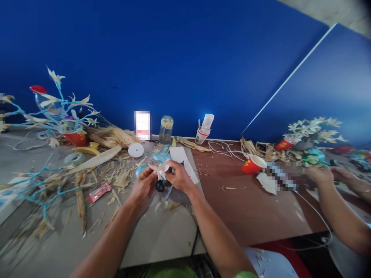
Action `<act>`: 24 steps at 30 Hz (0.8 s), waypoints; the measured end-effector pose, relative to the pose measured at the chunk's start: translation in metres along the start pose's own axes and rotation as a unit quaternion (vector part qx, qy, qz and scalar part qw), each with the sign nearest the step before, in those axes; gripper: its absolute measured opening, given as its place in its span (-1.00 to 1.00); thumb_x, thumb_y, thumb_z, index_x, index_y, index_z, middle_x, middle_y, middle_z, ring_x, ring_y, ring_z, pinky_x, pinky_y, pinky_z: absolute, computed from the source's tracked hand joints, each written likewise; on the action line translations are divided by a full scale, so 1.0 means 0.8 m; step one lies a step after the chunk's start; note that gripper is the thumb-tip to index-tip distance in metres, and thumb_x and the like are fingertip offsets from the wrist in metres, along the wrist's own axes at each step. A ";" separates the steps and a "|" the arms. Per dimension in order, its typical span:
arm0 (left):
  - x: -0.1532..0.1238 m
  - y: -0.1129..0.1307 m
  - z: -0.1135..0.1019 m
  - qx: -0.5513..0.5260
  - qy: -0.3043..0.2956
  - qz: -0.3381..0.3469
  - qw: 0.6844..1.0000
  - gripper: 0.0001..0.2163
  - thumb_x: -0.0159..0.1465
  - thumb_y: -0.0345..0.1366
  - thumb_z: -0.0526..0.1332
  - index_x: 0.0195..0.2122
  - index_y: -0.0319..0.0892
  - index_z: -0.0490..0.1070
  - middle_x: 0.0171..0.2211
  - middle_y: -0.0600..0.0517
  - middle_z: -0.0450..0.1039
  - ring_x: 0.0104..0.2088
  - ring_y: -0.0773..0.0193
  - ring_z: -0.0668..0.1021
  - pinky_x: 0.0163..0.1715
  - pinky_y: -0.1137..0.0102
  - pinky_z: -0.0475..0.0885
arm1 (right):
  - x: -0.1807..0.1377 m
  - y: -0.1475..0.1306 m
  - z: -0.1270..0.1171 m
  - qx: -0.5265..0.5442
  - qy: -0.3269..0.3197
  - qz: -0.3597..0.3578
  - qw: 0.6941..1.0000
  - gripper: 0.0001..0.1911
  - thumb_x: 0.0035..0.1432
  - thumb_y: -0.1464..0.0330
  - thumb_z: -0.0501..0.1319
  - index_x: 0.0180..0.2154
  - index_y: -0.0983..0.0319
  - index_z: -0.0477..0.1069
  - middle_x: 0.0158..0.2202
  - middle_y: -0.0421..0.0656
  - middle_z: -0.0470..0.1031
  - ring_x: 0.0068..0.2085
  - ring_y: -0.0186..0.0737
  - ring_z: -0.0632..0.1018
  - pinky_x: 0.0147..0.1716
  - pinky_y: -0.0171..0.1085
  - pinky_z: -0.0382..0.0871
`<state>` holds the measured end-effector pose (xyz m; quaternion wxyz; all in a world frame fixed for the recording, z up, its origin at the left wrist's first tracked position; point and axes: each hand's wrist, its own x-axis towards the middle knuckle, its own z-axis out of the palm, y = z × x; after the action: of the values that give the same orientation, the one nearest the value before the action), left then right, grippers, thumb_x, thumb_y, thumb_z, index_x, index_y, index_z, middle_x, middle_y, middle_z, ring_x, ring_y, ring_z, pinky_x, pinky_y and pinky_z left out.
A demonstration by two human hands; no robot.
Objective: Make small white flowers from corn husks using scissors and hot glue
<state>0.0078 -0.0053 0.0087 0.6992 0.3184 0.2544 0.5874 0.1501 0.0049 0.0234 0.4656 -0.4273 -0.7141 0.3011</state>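
Right of the round white spool (136, 150), your left hand (145, 184) and right hand (180, 177) pinch a pale, papery piece (161, 170) between them.

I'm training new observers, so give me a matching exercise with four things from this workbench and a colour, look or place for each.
Things:
1. pale piece
2. small packet
3. jar
4. flat spool

Descriptions:
A. transparent, standing near the blue wall
B. white and round
C. between the left hand and right hand
D. red with white markings

Pairs: 1-C, 2-D, 3-A, 4-B
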 end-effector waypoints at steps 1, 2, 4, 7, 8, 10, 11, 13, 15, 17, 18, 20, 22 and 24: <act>0.001 0.000 -0.001 -0.004 0.007 0.002 1.000 -0.84 -0.09 -0.33 0.42 -0.48 -0.20 0.50 -0.53 0.08 0.45 -0.50 0.42 0.44 -0.42 0.51 0.34 | 0.000 0.000 -0.005 0.049 -0.026 0.027 0.998 -0.90 0.00 0.32 0.23 -0.48 0.23 0.40 -0.54 -0.28 0.36 -0.48 -0.36 0.35 -0.44 -0.36 0.24; 0.001 0.001 -0.001 -0.006 0.013 0.002 1.000 -0.84 -0.08 -0.32 0.42 -0.48 -0.20 0.50 -0.53 0.08 0.46 -0.50 0.41 0.45 -0.41 0.50 0.34 | -0.001 0.000 -0.010 0.103 -0.045 0.055 0.992 -0.86 -0.01 0.29 0.24 -0.43 0.24 0.42 -0.52 -0.27 0.39 -0.47 -0.35 0.37 -0.43 -0.36 0.25; 0.003 0.001 -0.003 -0.008 0.023 0.008 1.000 -0.83 -0.08 -0.32 0.42 -0.47 -0.21 0.50 -0.52 0.07 0.47 -0.48 0.39 0.46 -0.39 0.49 0.34 | -0.002 0.001 -0.018 0.212 -0.061 0.105 0.970 -0.75 0.02 0.19 0.24 -0.34 0.25 0.44 -0.47 -0.23 0.43 -0.44 -0.34 0.41 -0.39 -0.33 0.28; 0.005 -0.001 -0.005 0.002 0.028 0.019 0.999 -0.82 -0.10 -0.33 0.43 -0.47 -0.22 0.50 -0.53 0.08 0.47 -0.49 0.39 0.46 -0.39 0.48 0.33 | -0.003 -0.003 -0.021 0.328 -0.050 0.140 0.933 -0.56 0.02 0.02 0.18 -0.30 0.28 0.46 -0.44 -0.17 0.44 -0.41 -0.31 0.41 -0.34 -0.30 0.28; 0.005 -0.002 -0.005 0.005 0.026 0.021 0.999 -0.82 -0.10 -0.32 0.43 -0.47 -0.22 0.50 -0.54 0.08 0.47 -0.49 0.39 0.46 -0.39 0.48 0.33 | -0.002 -0.006 -0.020 0.339 -0.048 0.146 0.928 -0.53 0.00 -0.01 0.19 -0.32 0.28 0.46 -0.45 -0.17 0.43 -0.41 -0.32 0.40 -0.34 -0.31 0.27; 0.005 -0.003 -0.005 0.011 0.020 0.022 0.999 -0.82 -0.09 -0.31 0.42 -0.47 -0.22 0.50 -0.54 0.08 0.47 -0.49 0.38 0.45 -0.38 0.46 0.33 | -0.001 -0.014 -0.014 0.324 -0.042 0.163 0.931 -0.57 -0.07 0.02 0.27 -0.39 0.28 0.46 -0.49 -0.21 0.40 -0.44 -0.35 0.36 -0.36 -0.34 0.22; 0.005 -0.003 -0.006 0.016 0.016 0.022 1.000 -0.83 -0.08 -0.31 0.42 -0.47 -0.22 0.50 -0.55 0.08 0.47 -0.49 0.38 0.45 -0.38 0.46 0.32 | 0.000 -0.018 -0.011 0.309 -0.035 0.173 0.935 -0.61 -0.10 0.06 0.31 -0.43 0.28 0.45 -0.52 -0.23 0.38 -0.45 -0.38 0.34 -0.37 -0.35 0.20; 0.005 -0.004 -0.007 0.023 0.009 0.021 0.999 -0.82 -0.08 -0.30 0.42 -0.47 -0.23 0.50 -0.55 0.08 0.47 -0.50 0.38 0.45 -0.39 0.46 0.31 | 0.001 -0.024 -0.005 0.292 -0.016 0.190 0.937 -0.69 -0.13 0.15 0.35 -0.51 0.28 0.43 -0.58 -0.27 0.35 -0.50 -0.41 0.29 -0.41 -0.36 0.15; 0.005 -0.005 -0.008 0.024 -0.001 0.018 1.000 -0.80 -0.09 -0.29 0.42 -0.46 -0.23 0.49 -0.55 0.07 0.47 -0.49 0.36 0.45 -0.39 0.45 0.31 | 0.002 -0.026 -0.001 0.309 0.002 0.208 0.928 -0.72 -0.15 0.20 0.36 -0.56 0.29 0.42 -0.61 -0.28 0.33 -0.52 -0.43 0.27 -0.45 -0.37 0.13; 0.005 -0.005 -0.008 0.017 -0.018 0.007 1.000 -0.80 -0.08 -0.30 0.42 -0.44 -0.23 0.49 -0.52 0.05 0.48 -0.47 0.34 0.47 -0.37 0.43 0.32 | 0.002 -0.025 -0.001 0.350 0.007 0.234 0.907 -0.75 -0.17 0.24 0.36 -0.57 0.30 0.43 -0.63 -0.27 0.34 -0.54 -0.43 0.27 -0.47 -0.37 0.12; 0.004 -0.004 -0.008 0.010 -0.028 0.001 1.000 -0.79 -0.07 -0.30 0.41 -0.43 -0.23 0.49 -0.51 0.04 0.49 -0.46 0.32 0.48 -0.37 0.42 0.33 | 0.002 -0.023 -0.001 0.376 0.003 0.247 0.893 -0.76 -0.17 0.25 0.36 -0.57 0.30 0.44 -0.63 -0.26 0.34 -0.55 -0.43 0.28 -0.48 -0.37 0.12; 0.003 -0.003 -0.007 -0.003 -0.048 -0.009 0.999 -0.78 -0.07 -0.29 0.41 -0.41 -0.24 0.48 -0.51 0.02 0.49 -0.46 0.29 0.49 -0.39 0.41 0.34 | 0.002 -0.021 -0.003 0.428 -0.013 0.267 0.863 -0.79 -0.19 0.29 0.36 -0.55 0.30 0.44 -0.64 -0.26 0.34 -0.56 -0.43 0.29 -0.49 -0.37 0.13; 0.002 -0.001 -0.006 -0.012 -0.059 -0.017 0.998 -0.78 -0.08 -0.29 0.41 -0.42 -0.25 0.48 -0.52 0.01 0.48 -0.46 0.26 0.50 -0.41 0.40 0.35 | 0.002 -0.020 -0.005 0.472 -0.030 0.281 0.835 -0.81 -0.18 0.32 0.35 -0.57 0.30 0.41 -0.67 -0.27 0.32 -0.58 -0.42 0.28 -0.50 -0.36 0.14; 0.001 0.000 -0.006 -0.020 -0.060 -0.025 0.998 -0.81 -0.08 -0.32 0.41 -0.46 -0.25 0.48 -0.54 0.02 0.47 -0.48 0.28 0.50 -0.42 0.40 0.35 | 0.002 -0.020 -0.007 0.507 -0.039 0.295 0.809 -0.79 -0.17 0.32 0.34 -0.60 0.28 0.36 -0.69 -0.28 0.28 -0.58 -0.40 0.28 -0.51 -0.34 0.15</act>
<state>0.0042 -0.0035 0.0054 0.7339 0.3328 0.2081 0.5544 0.1495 -0.0005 0.0393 0.4769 -0.3083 -0.3169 0.7597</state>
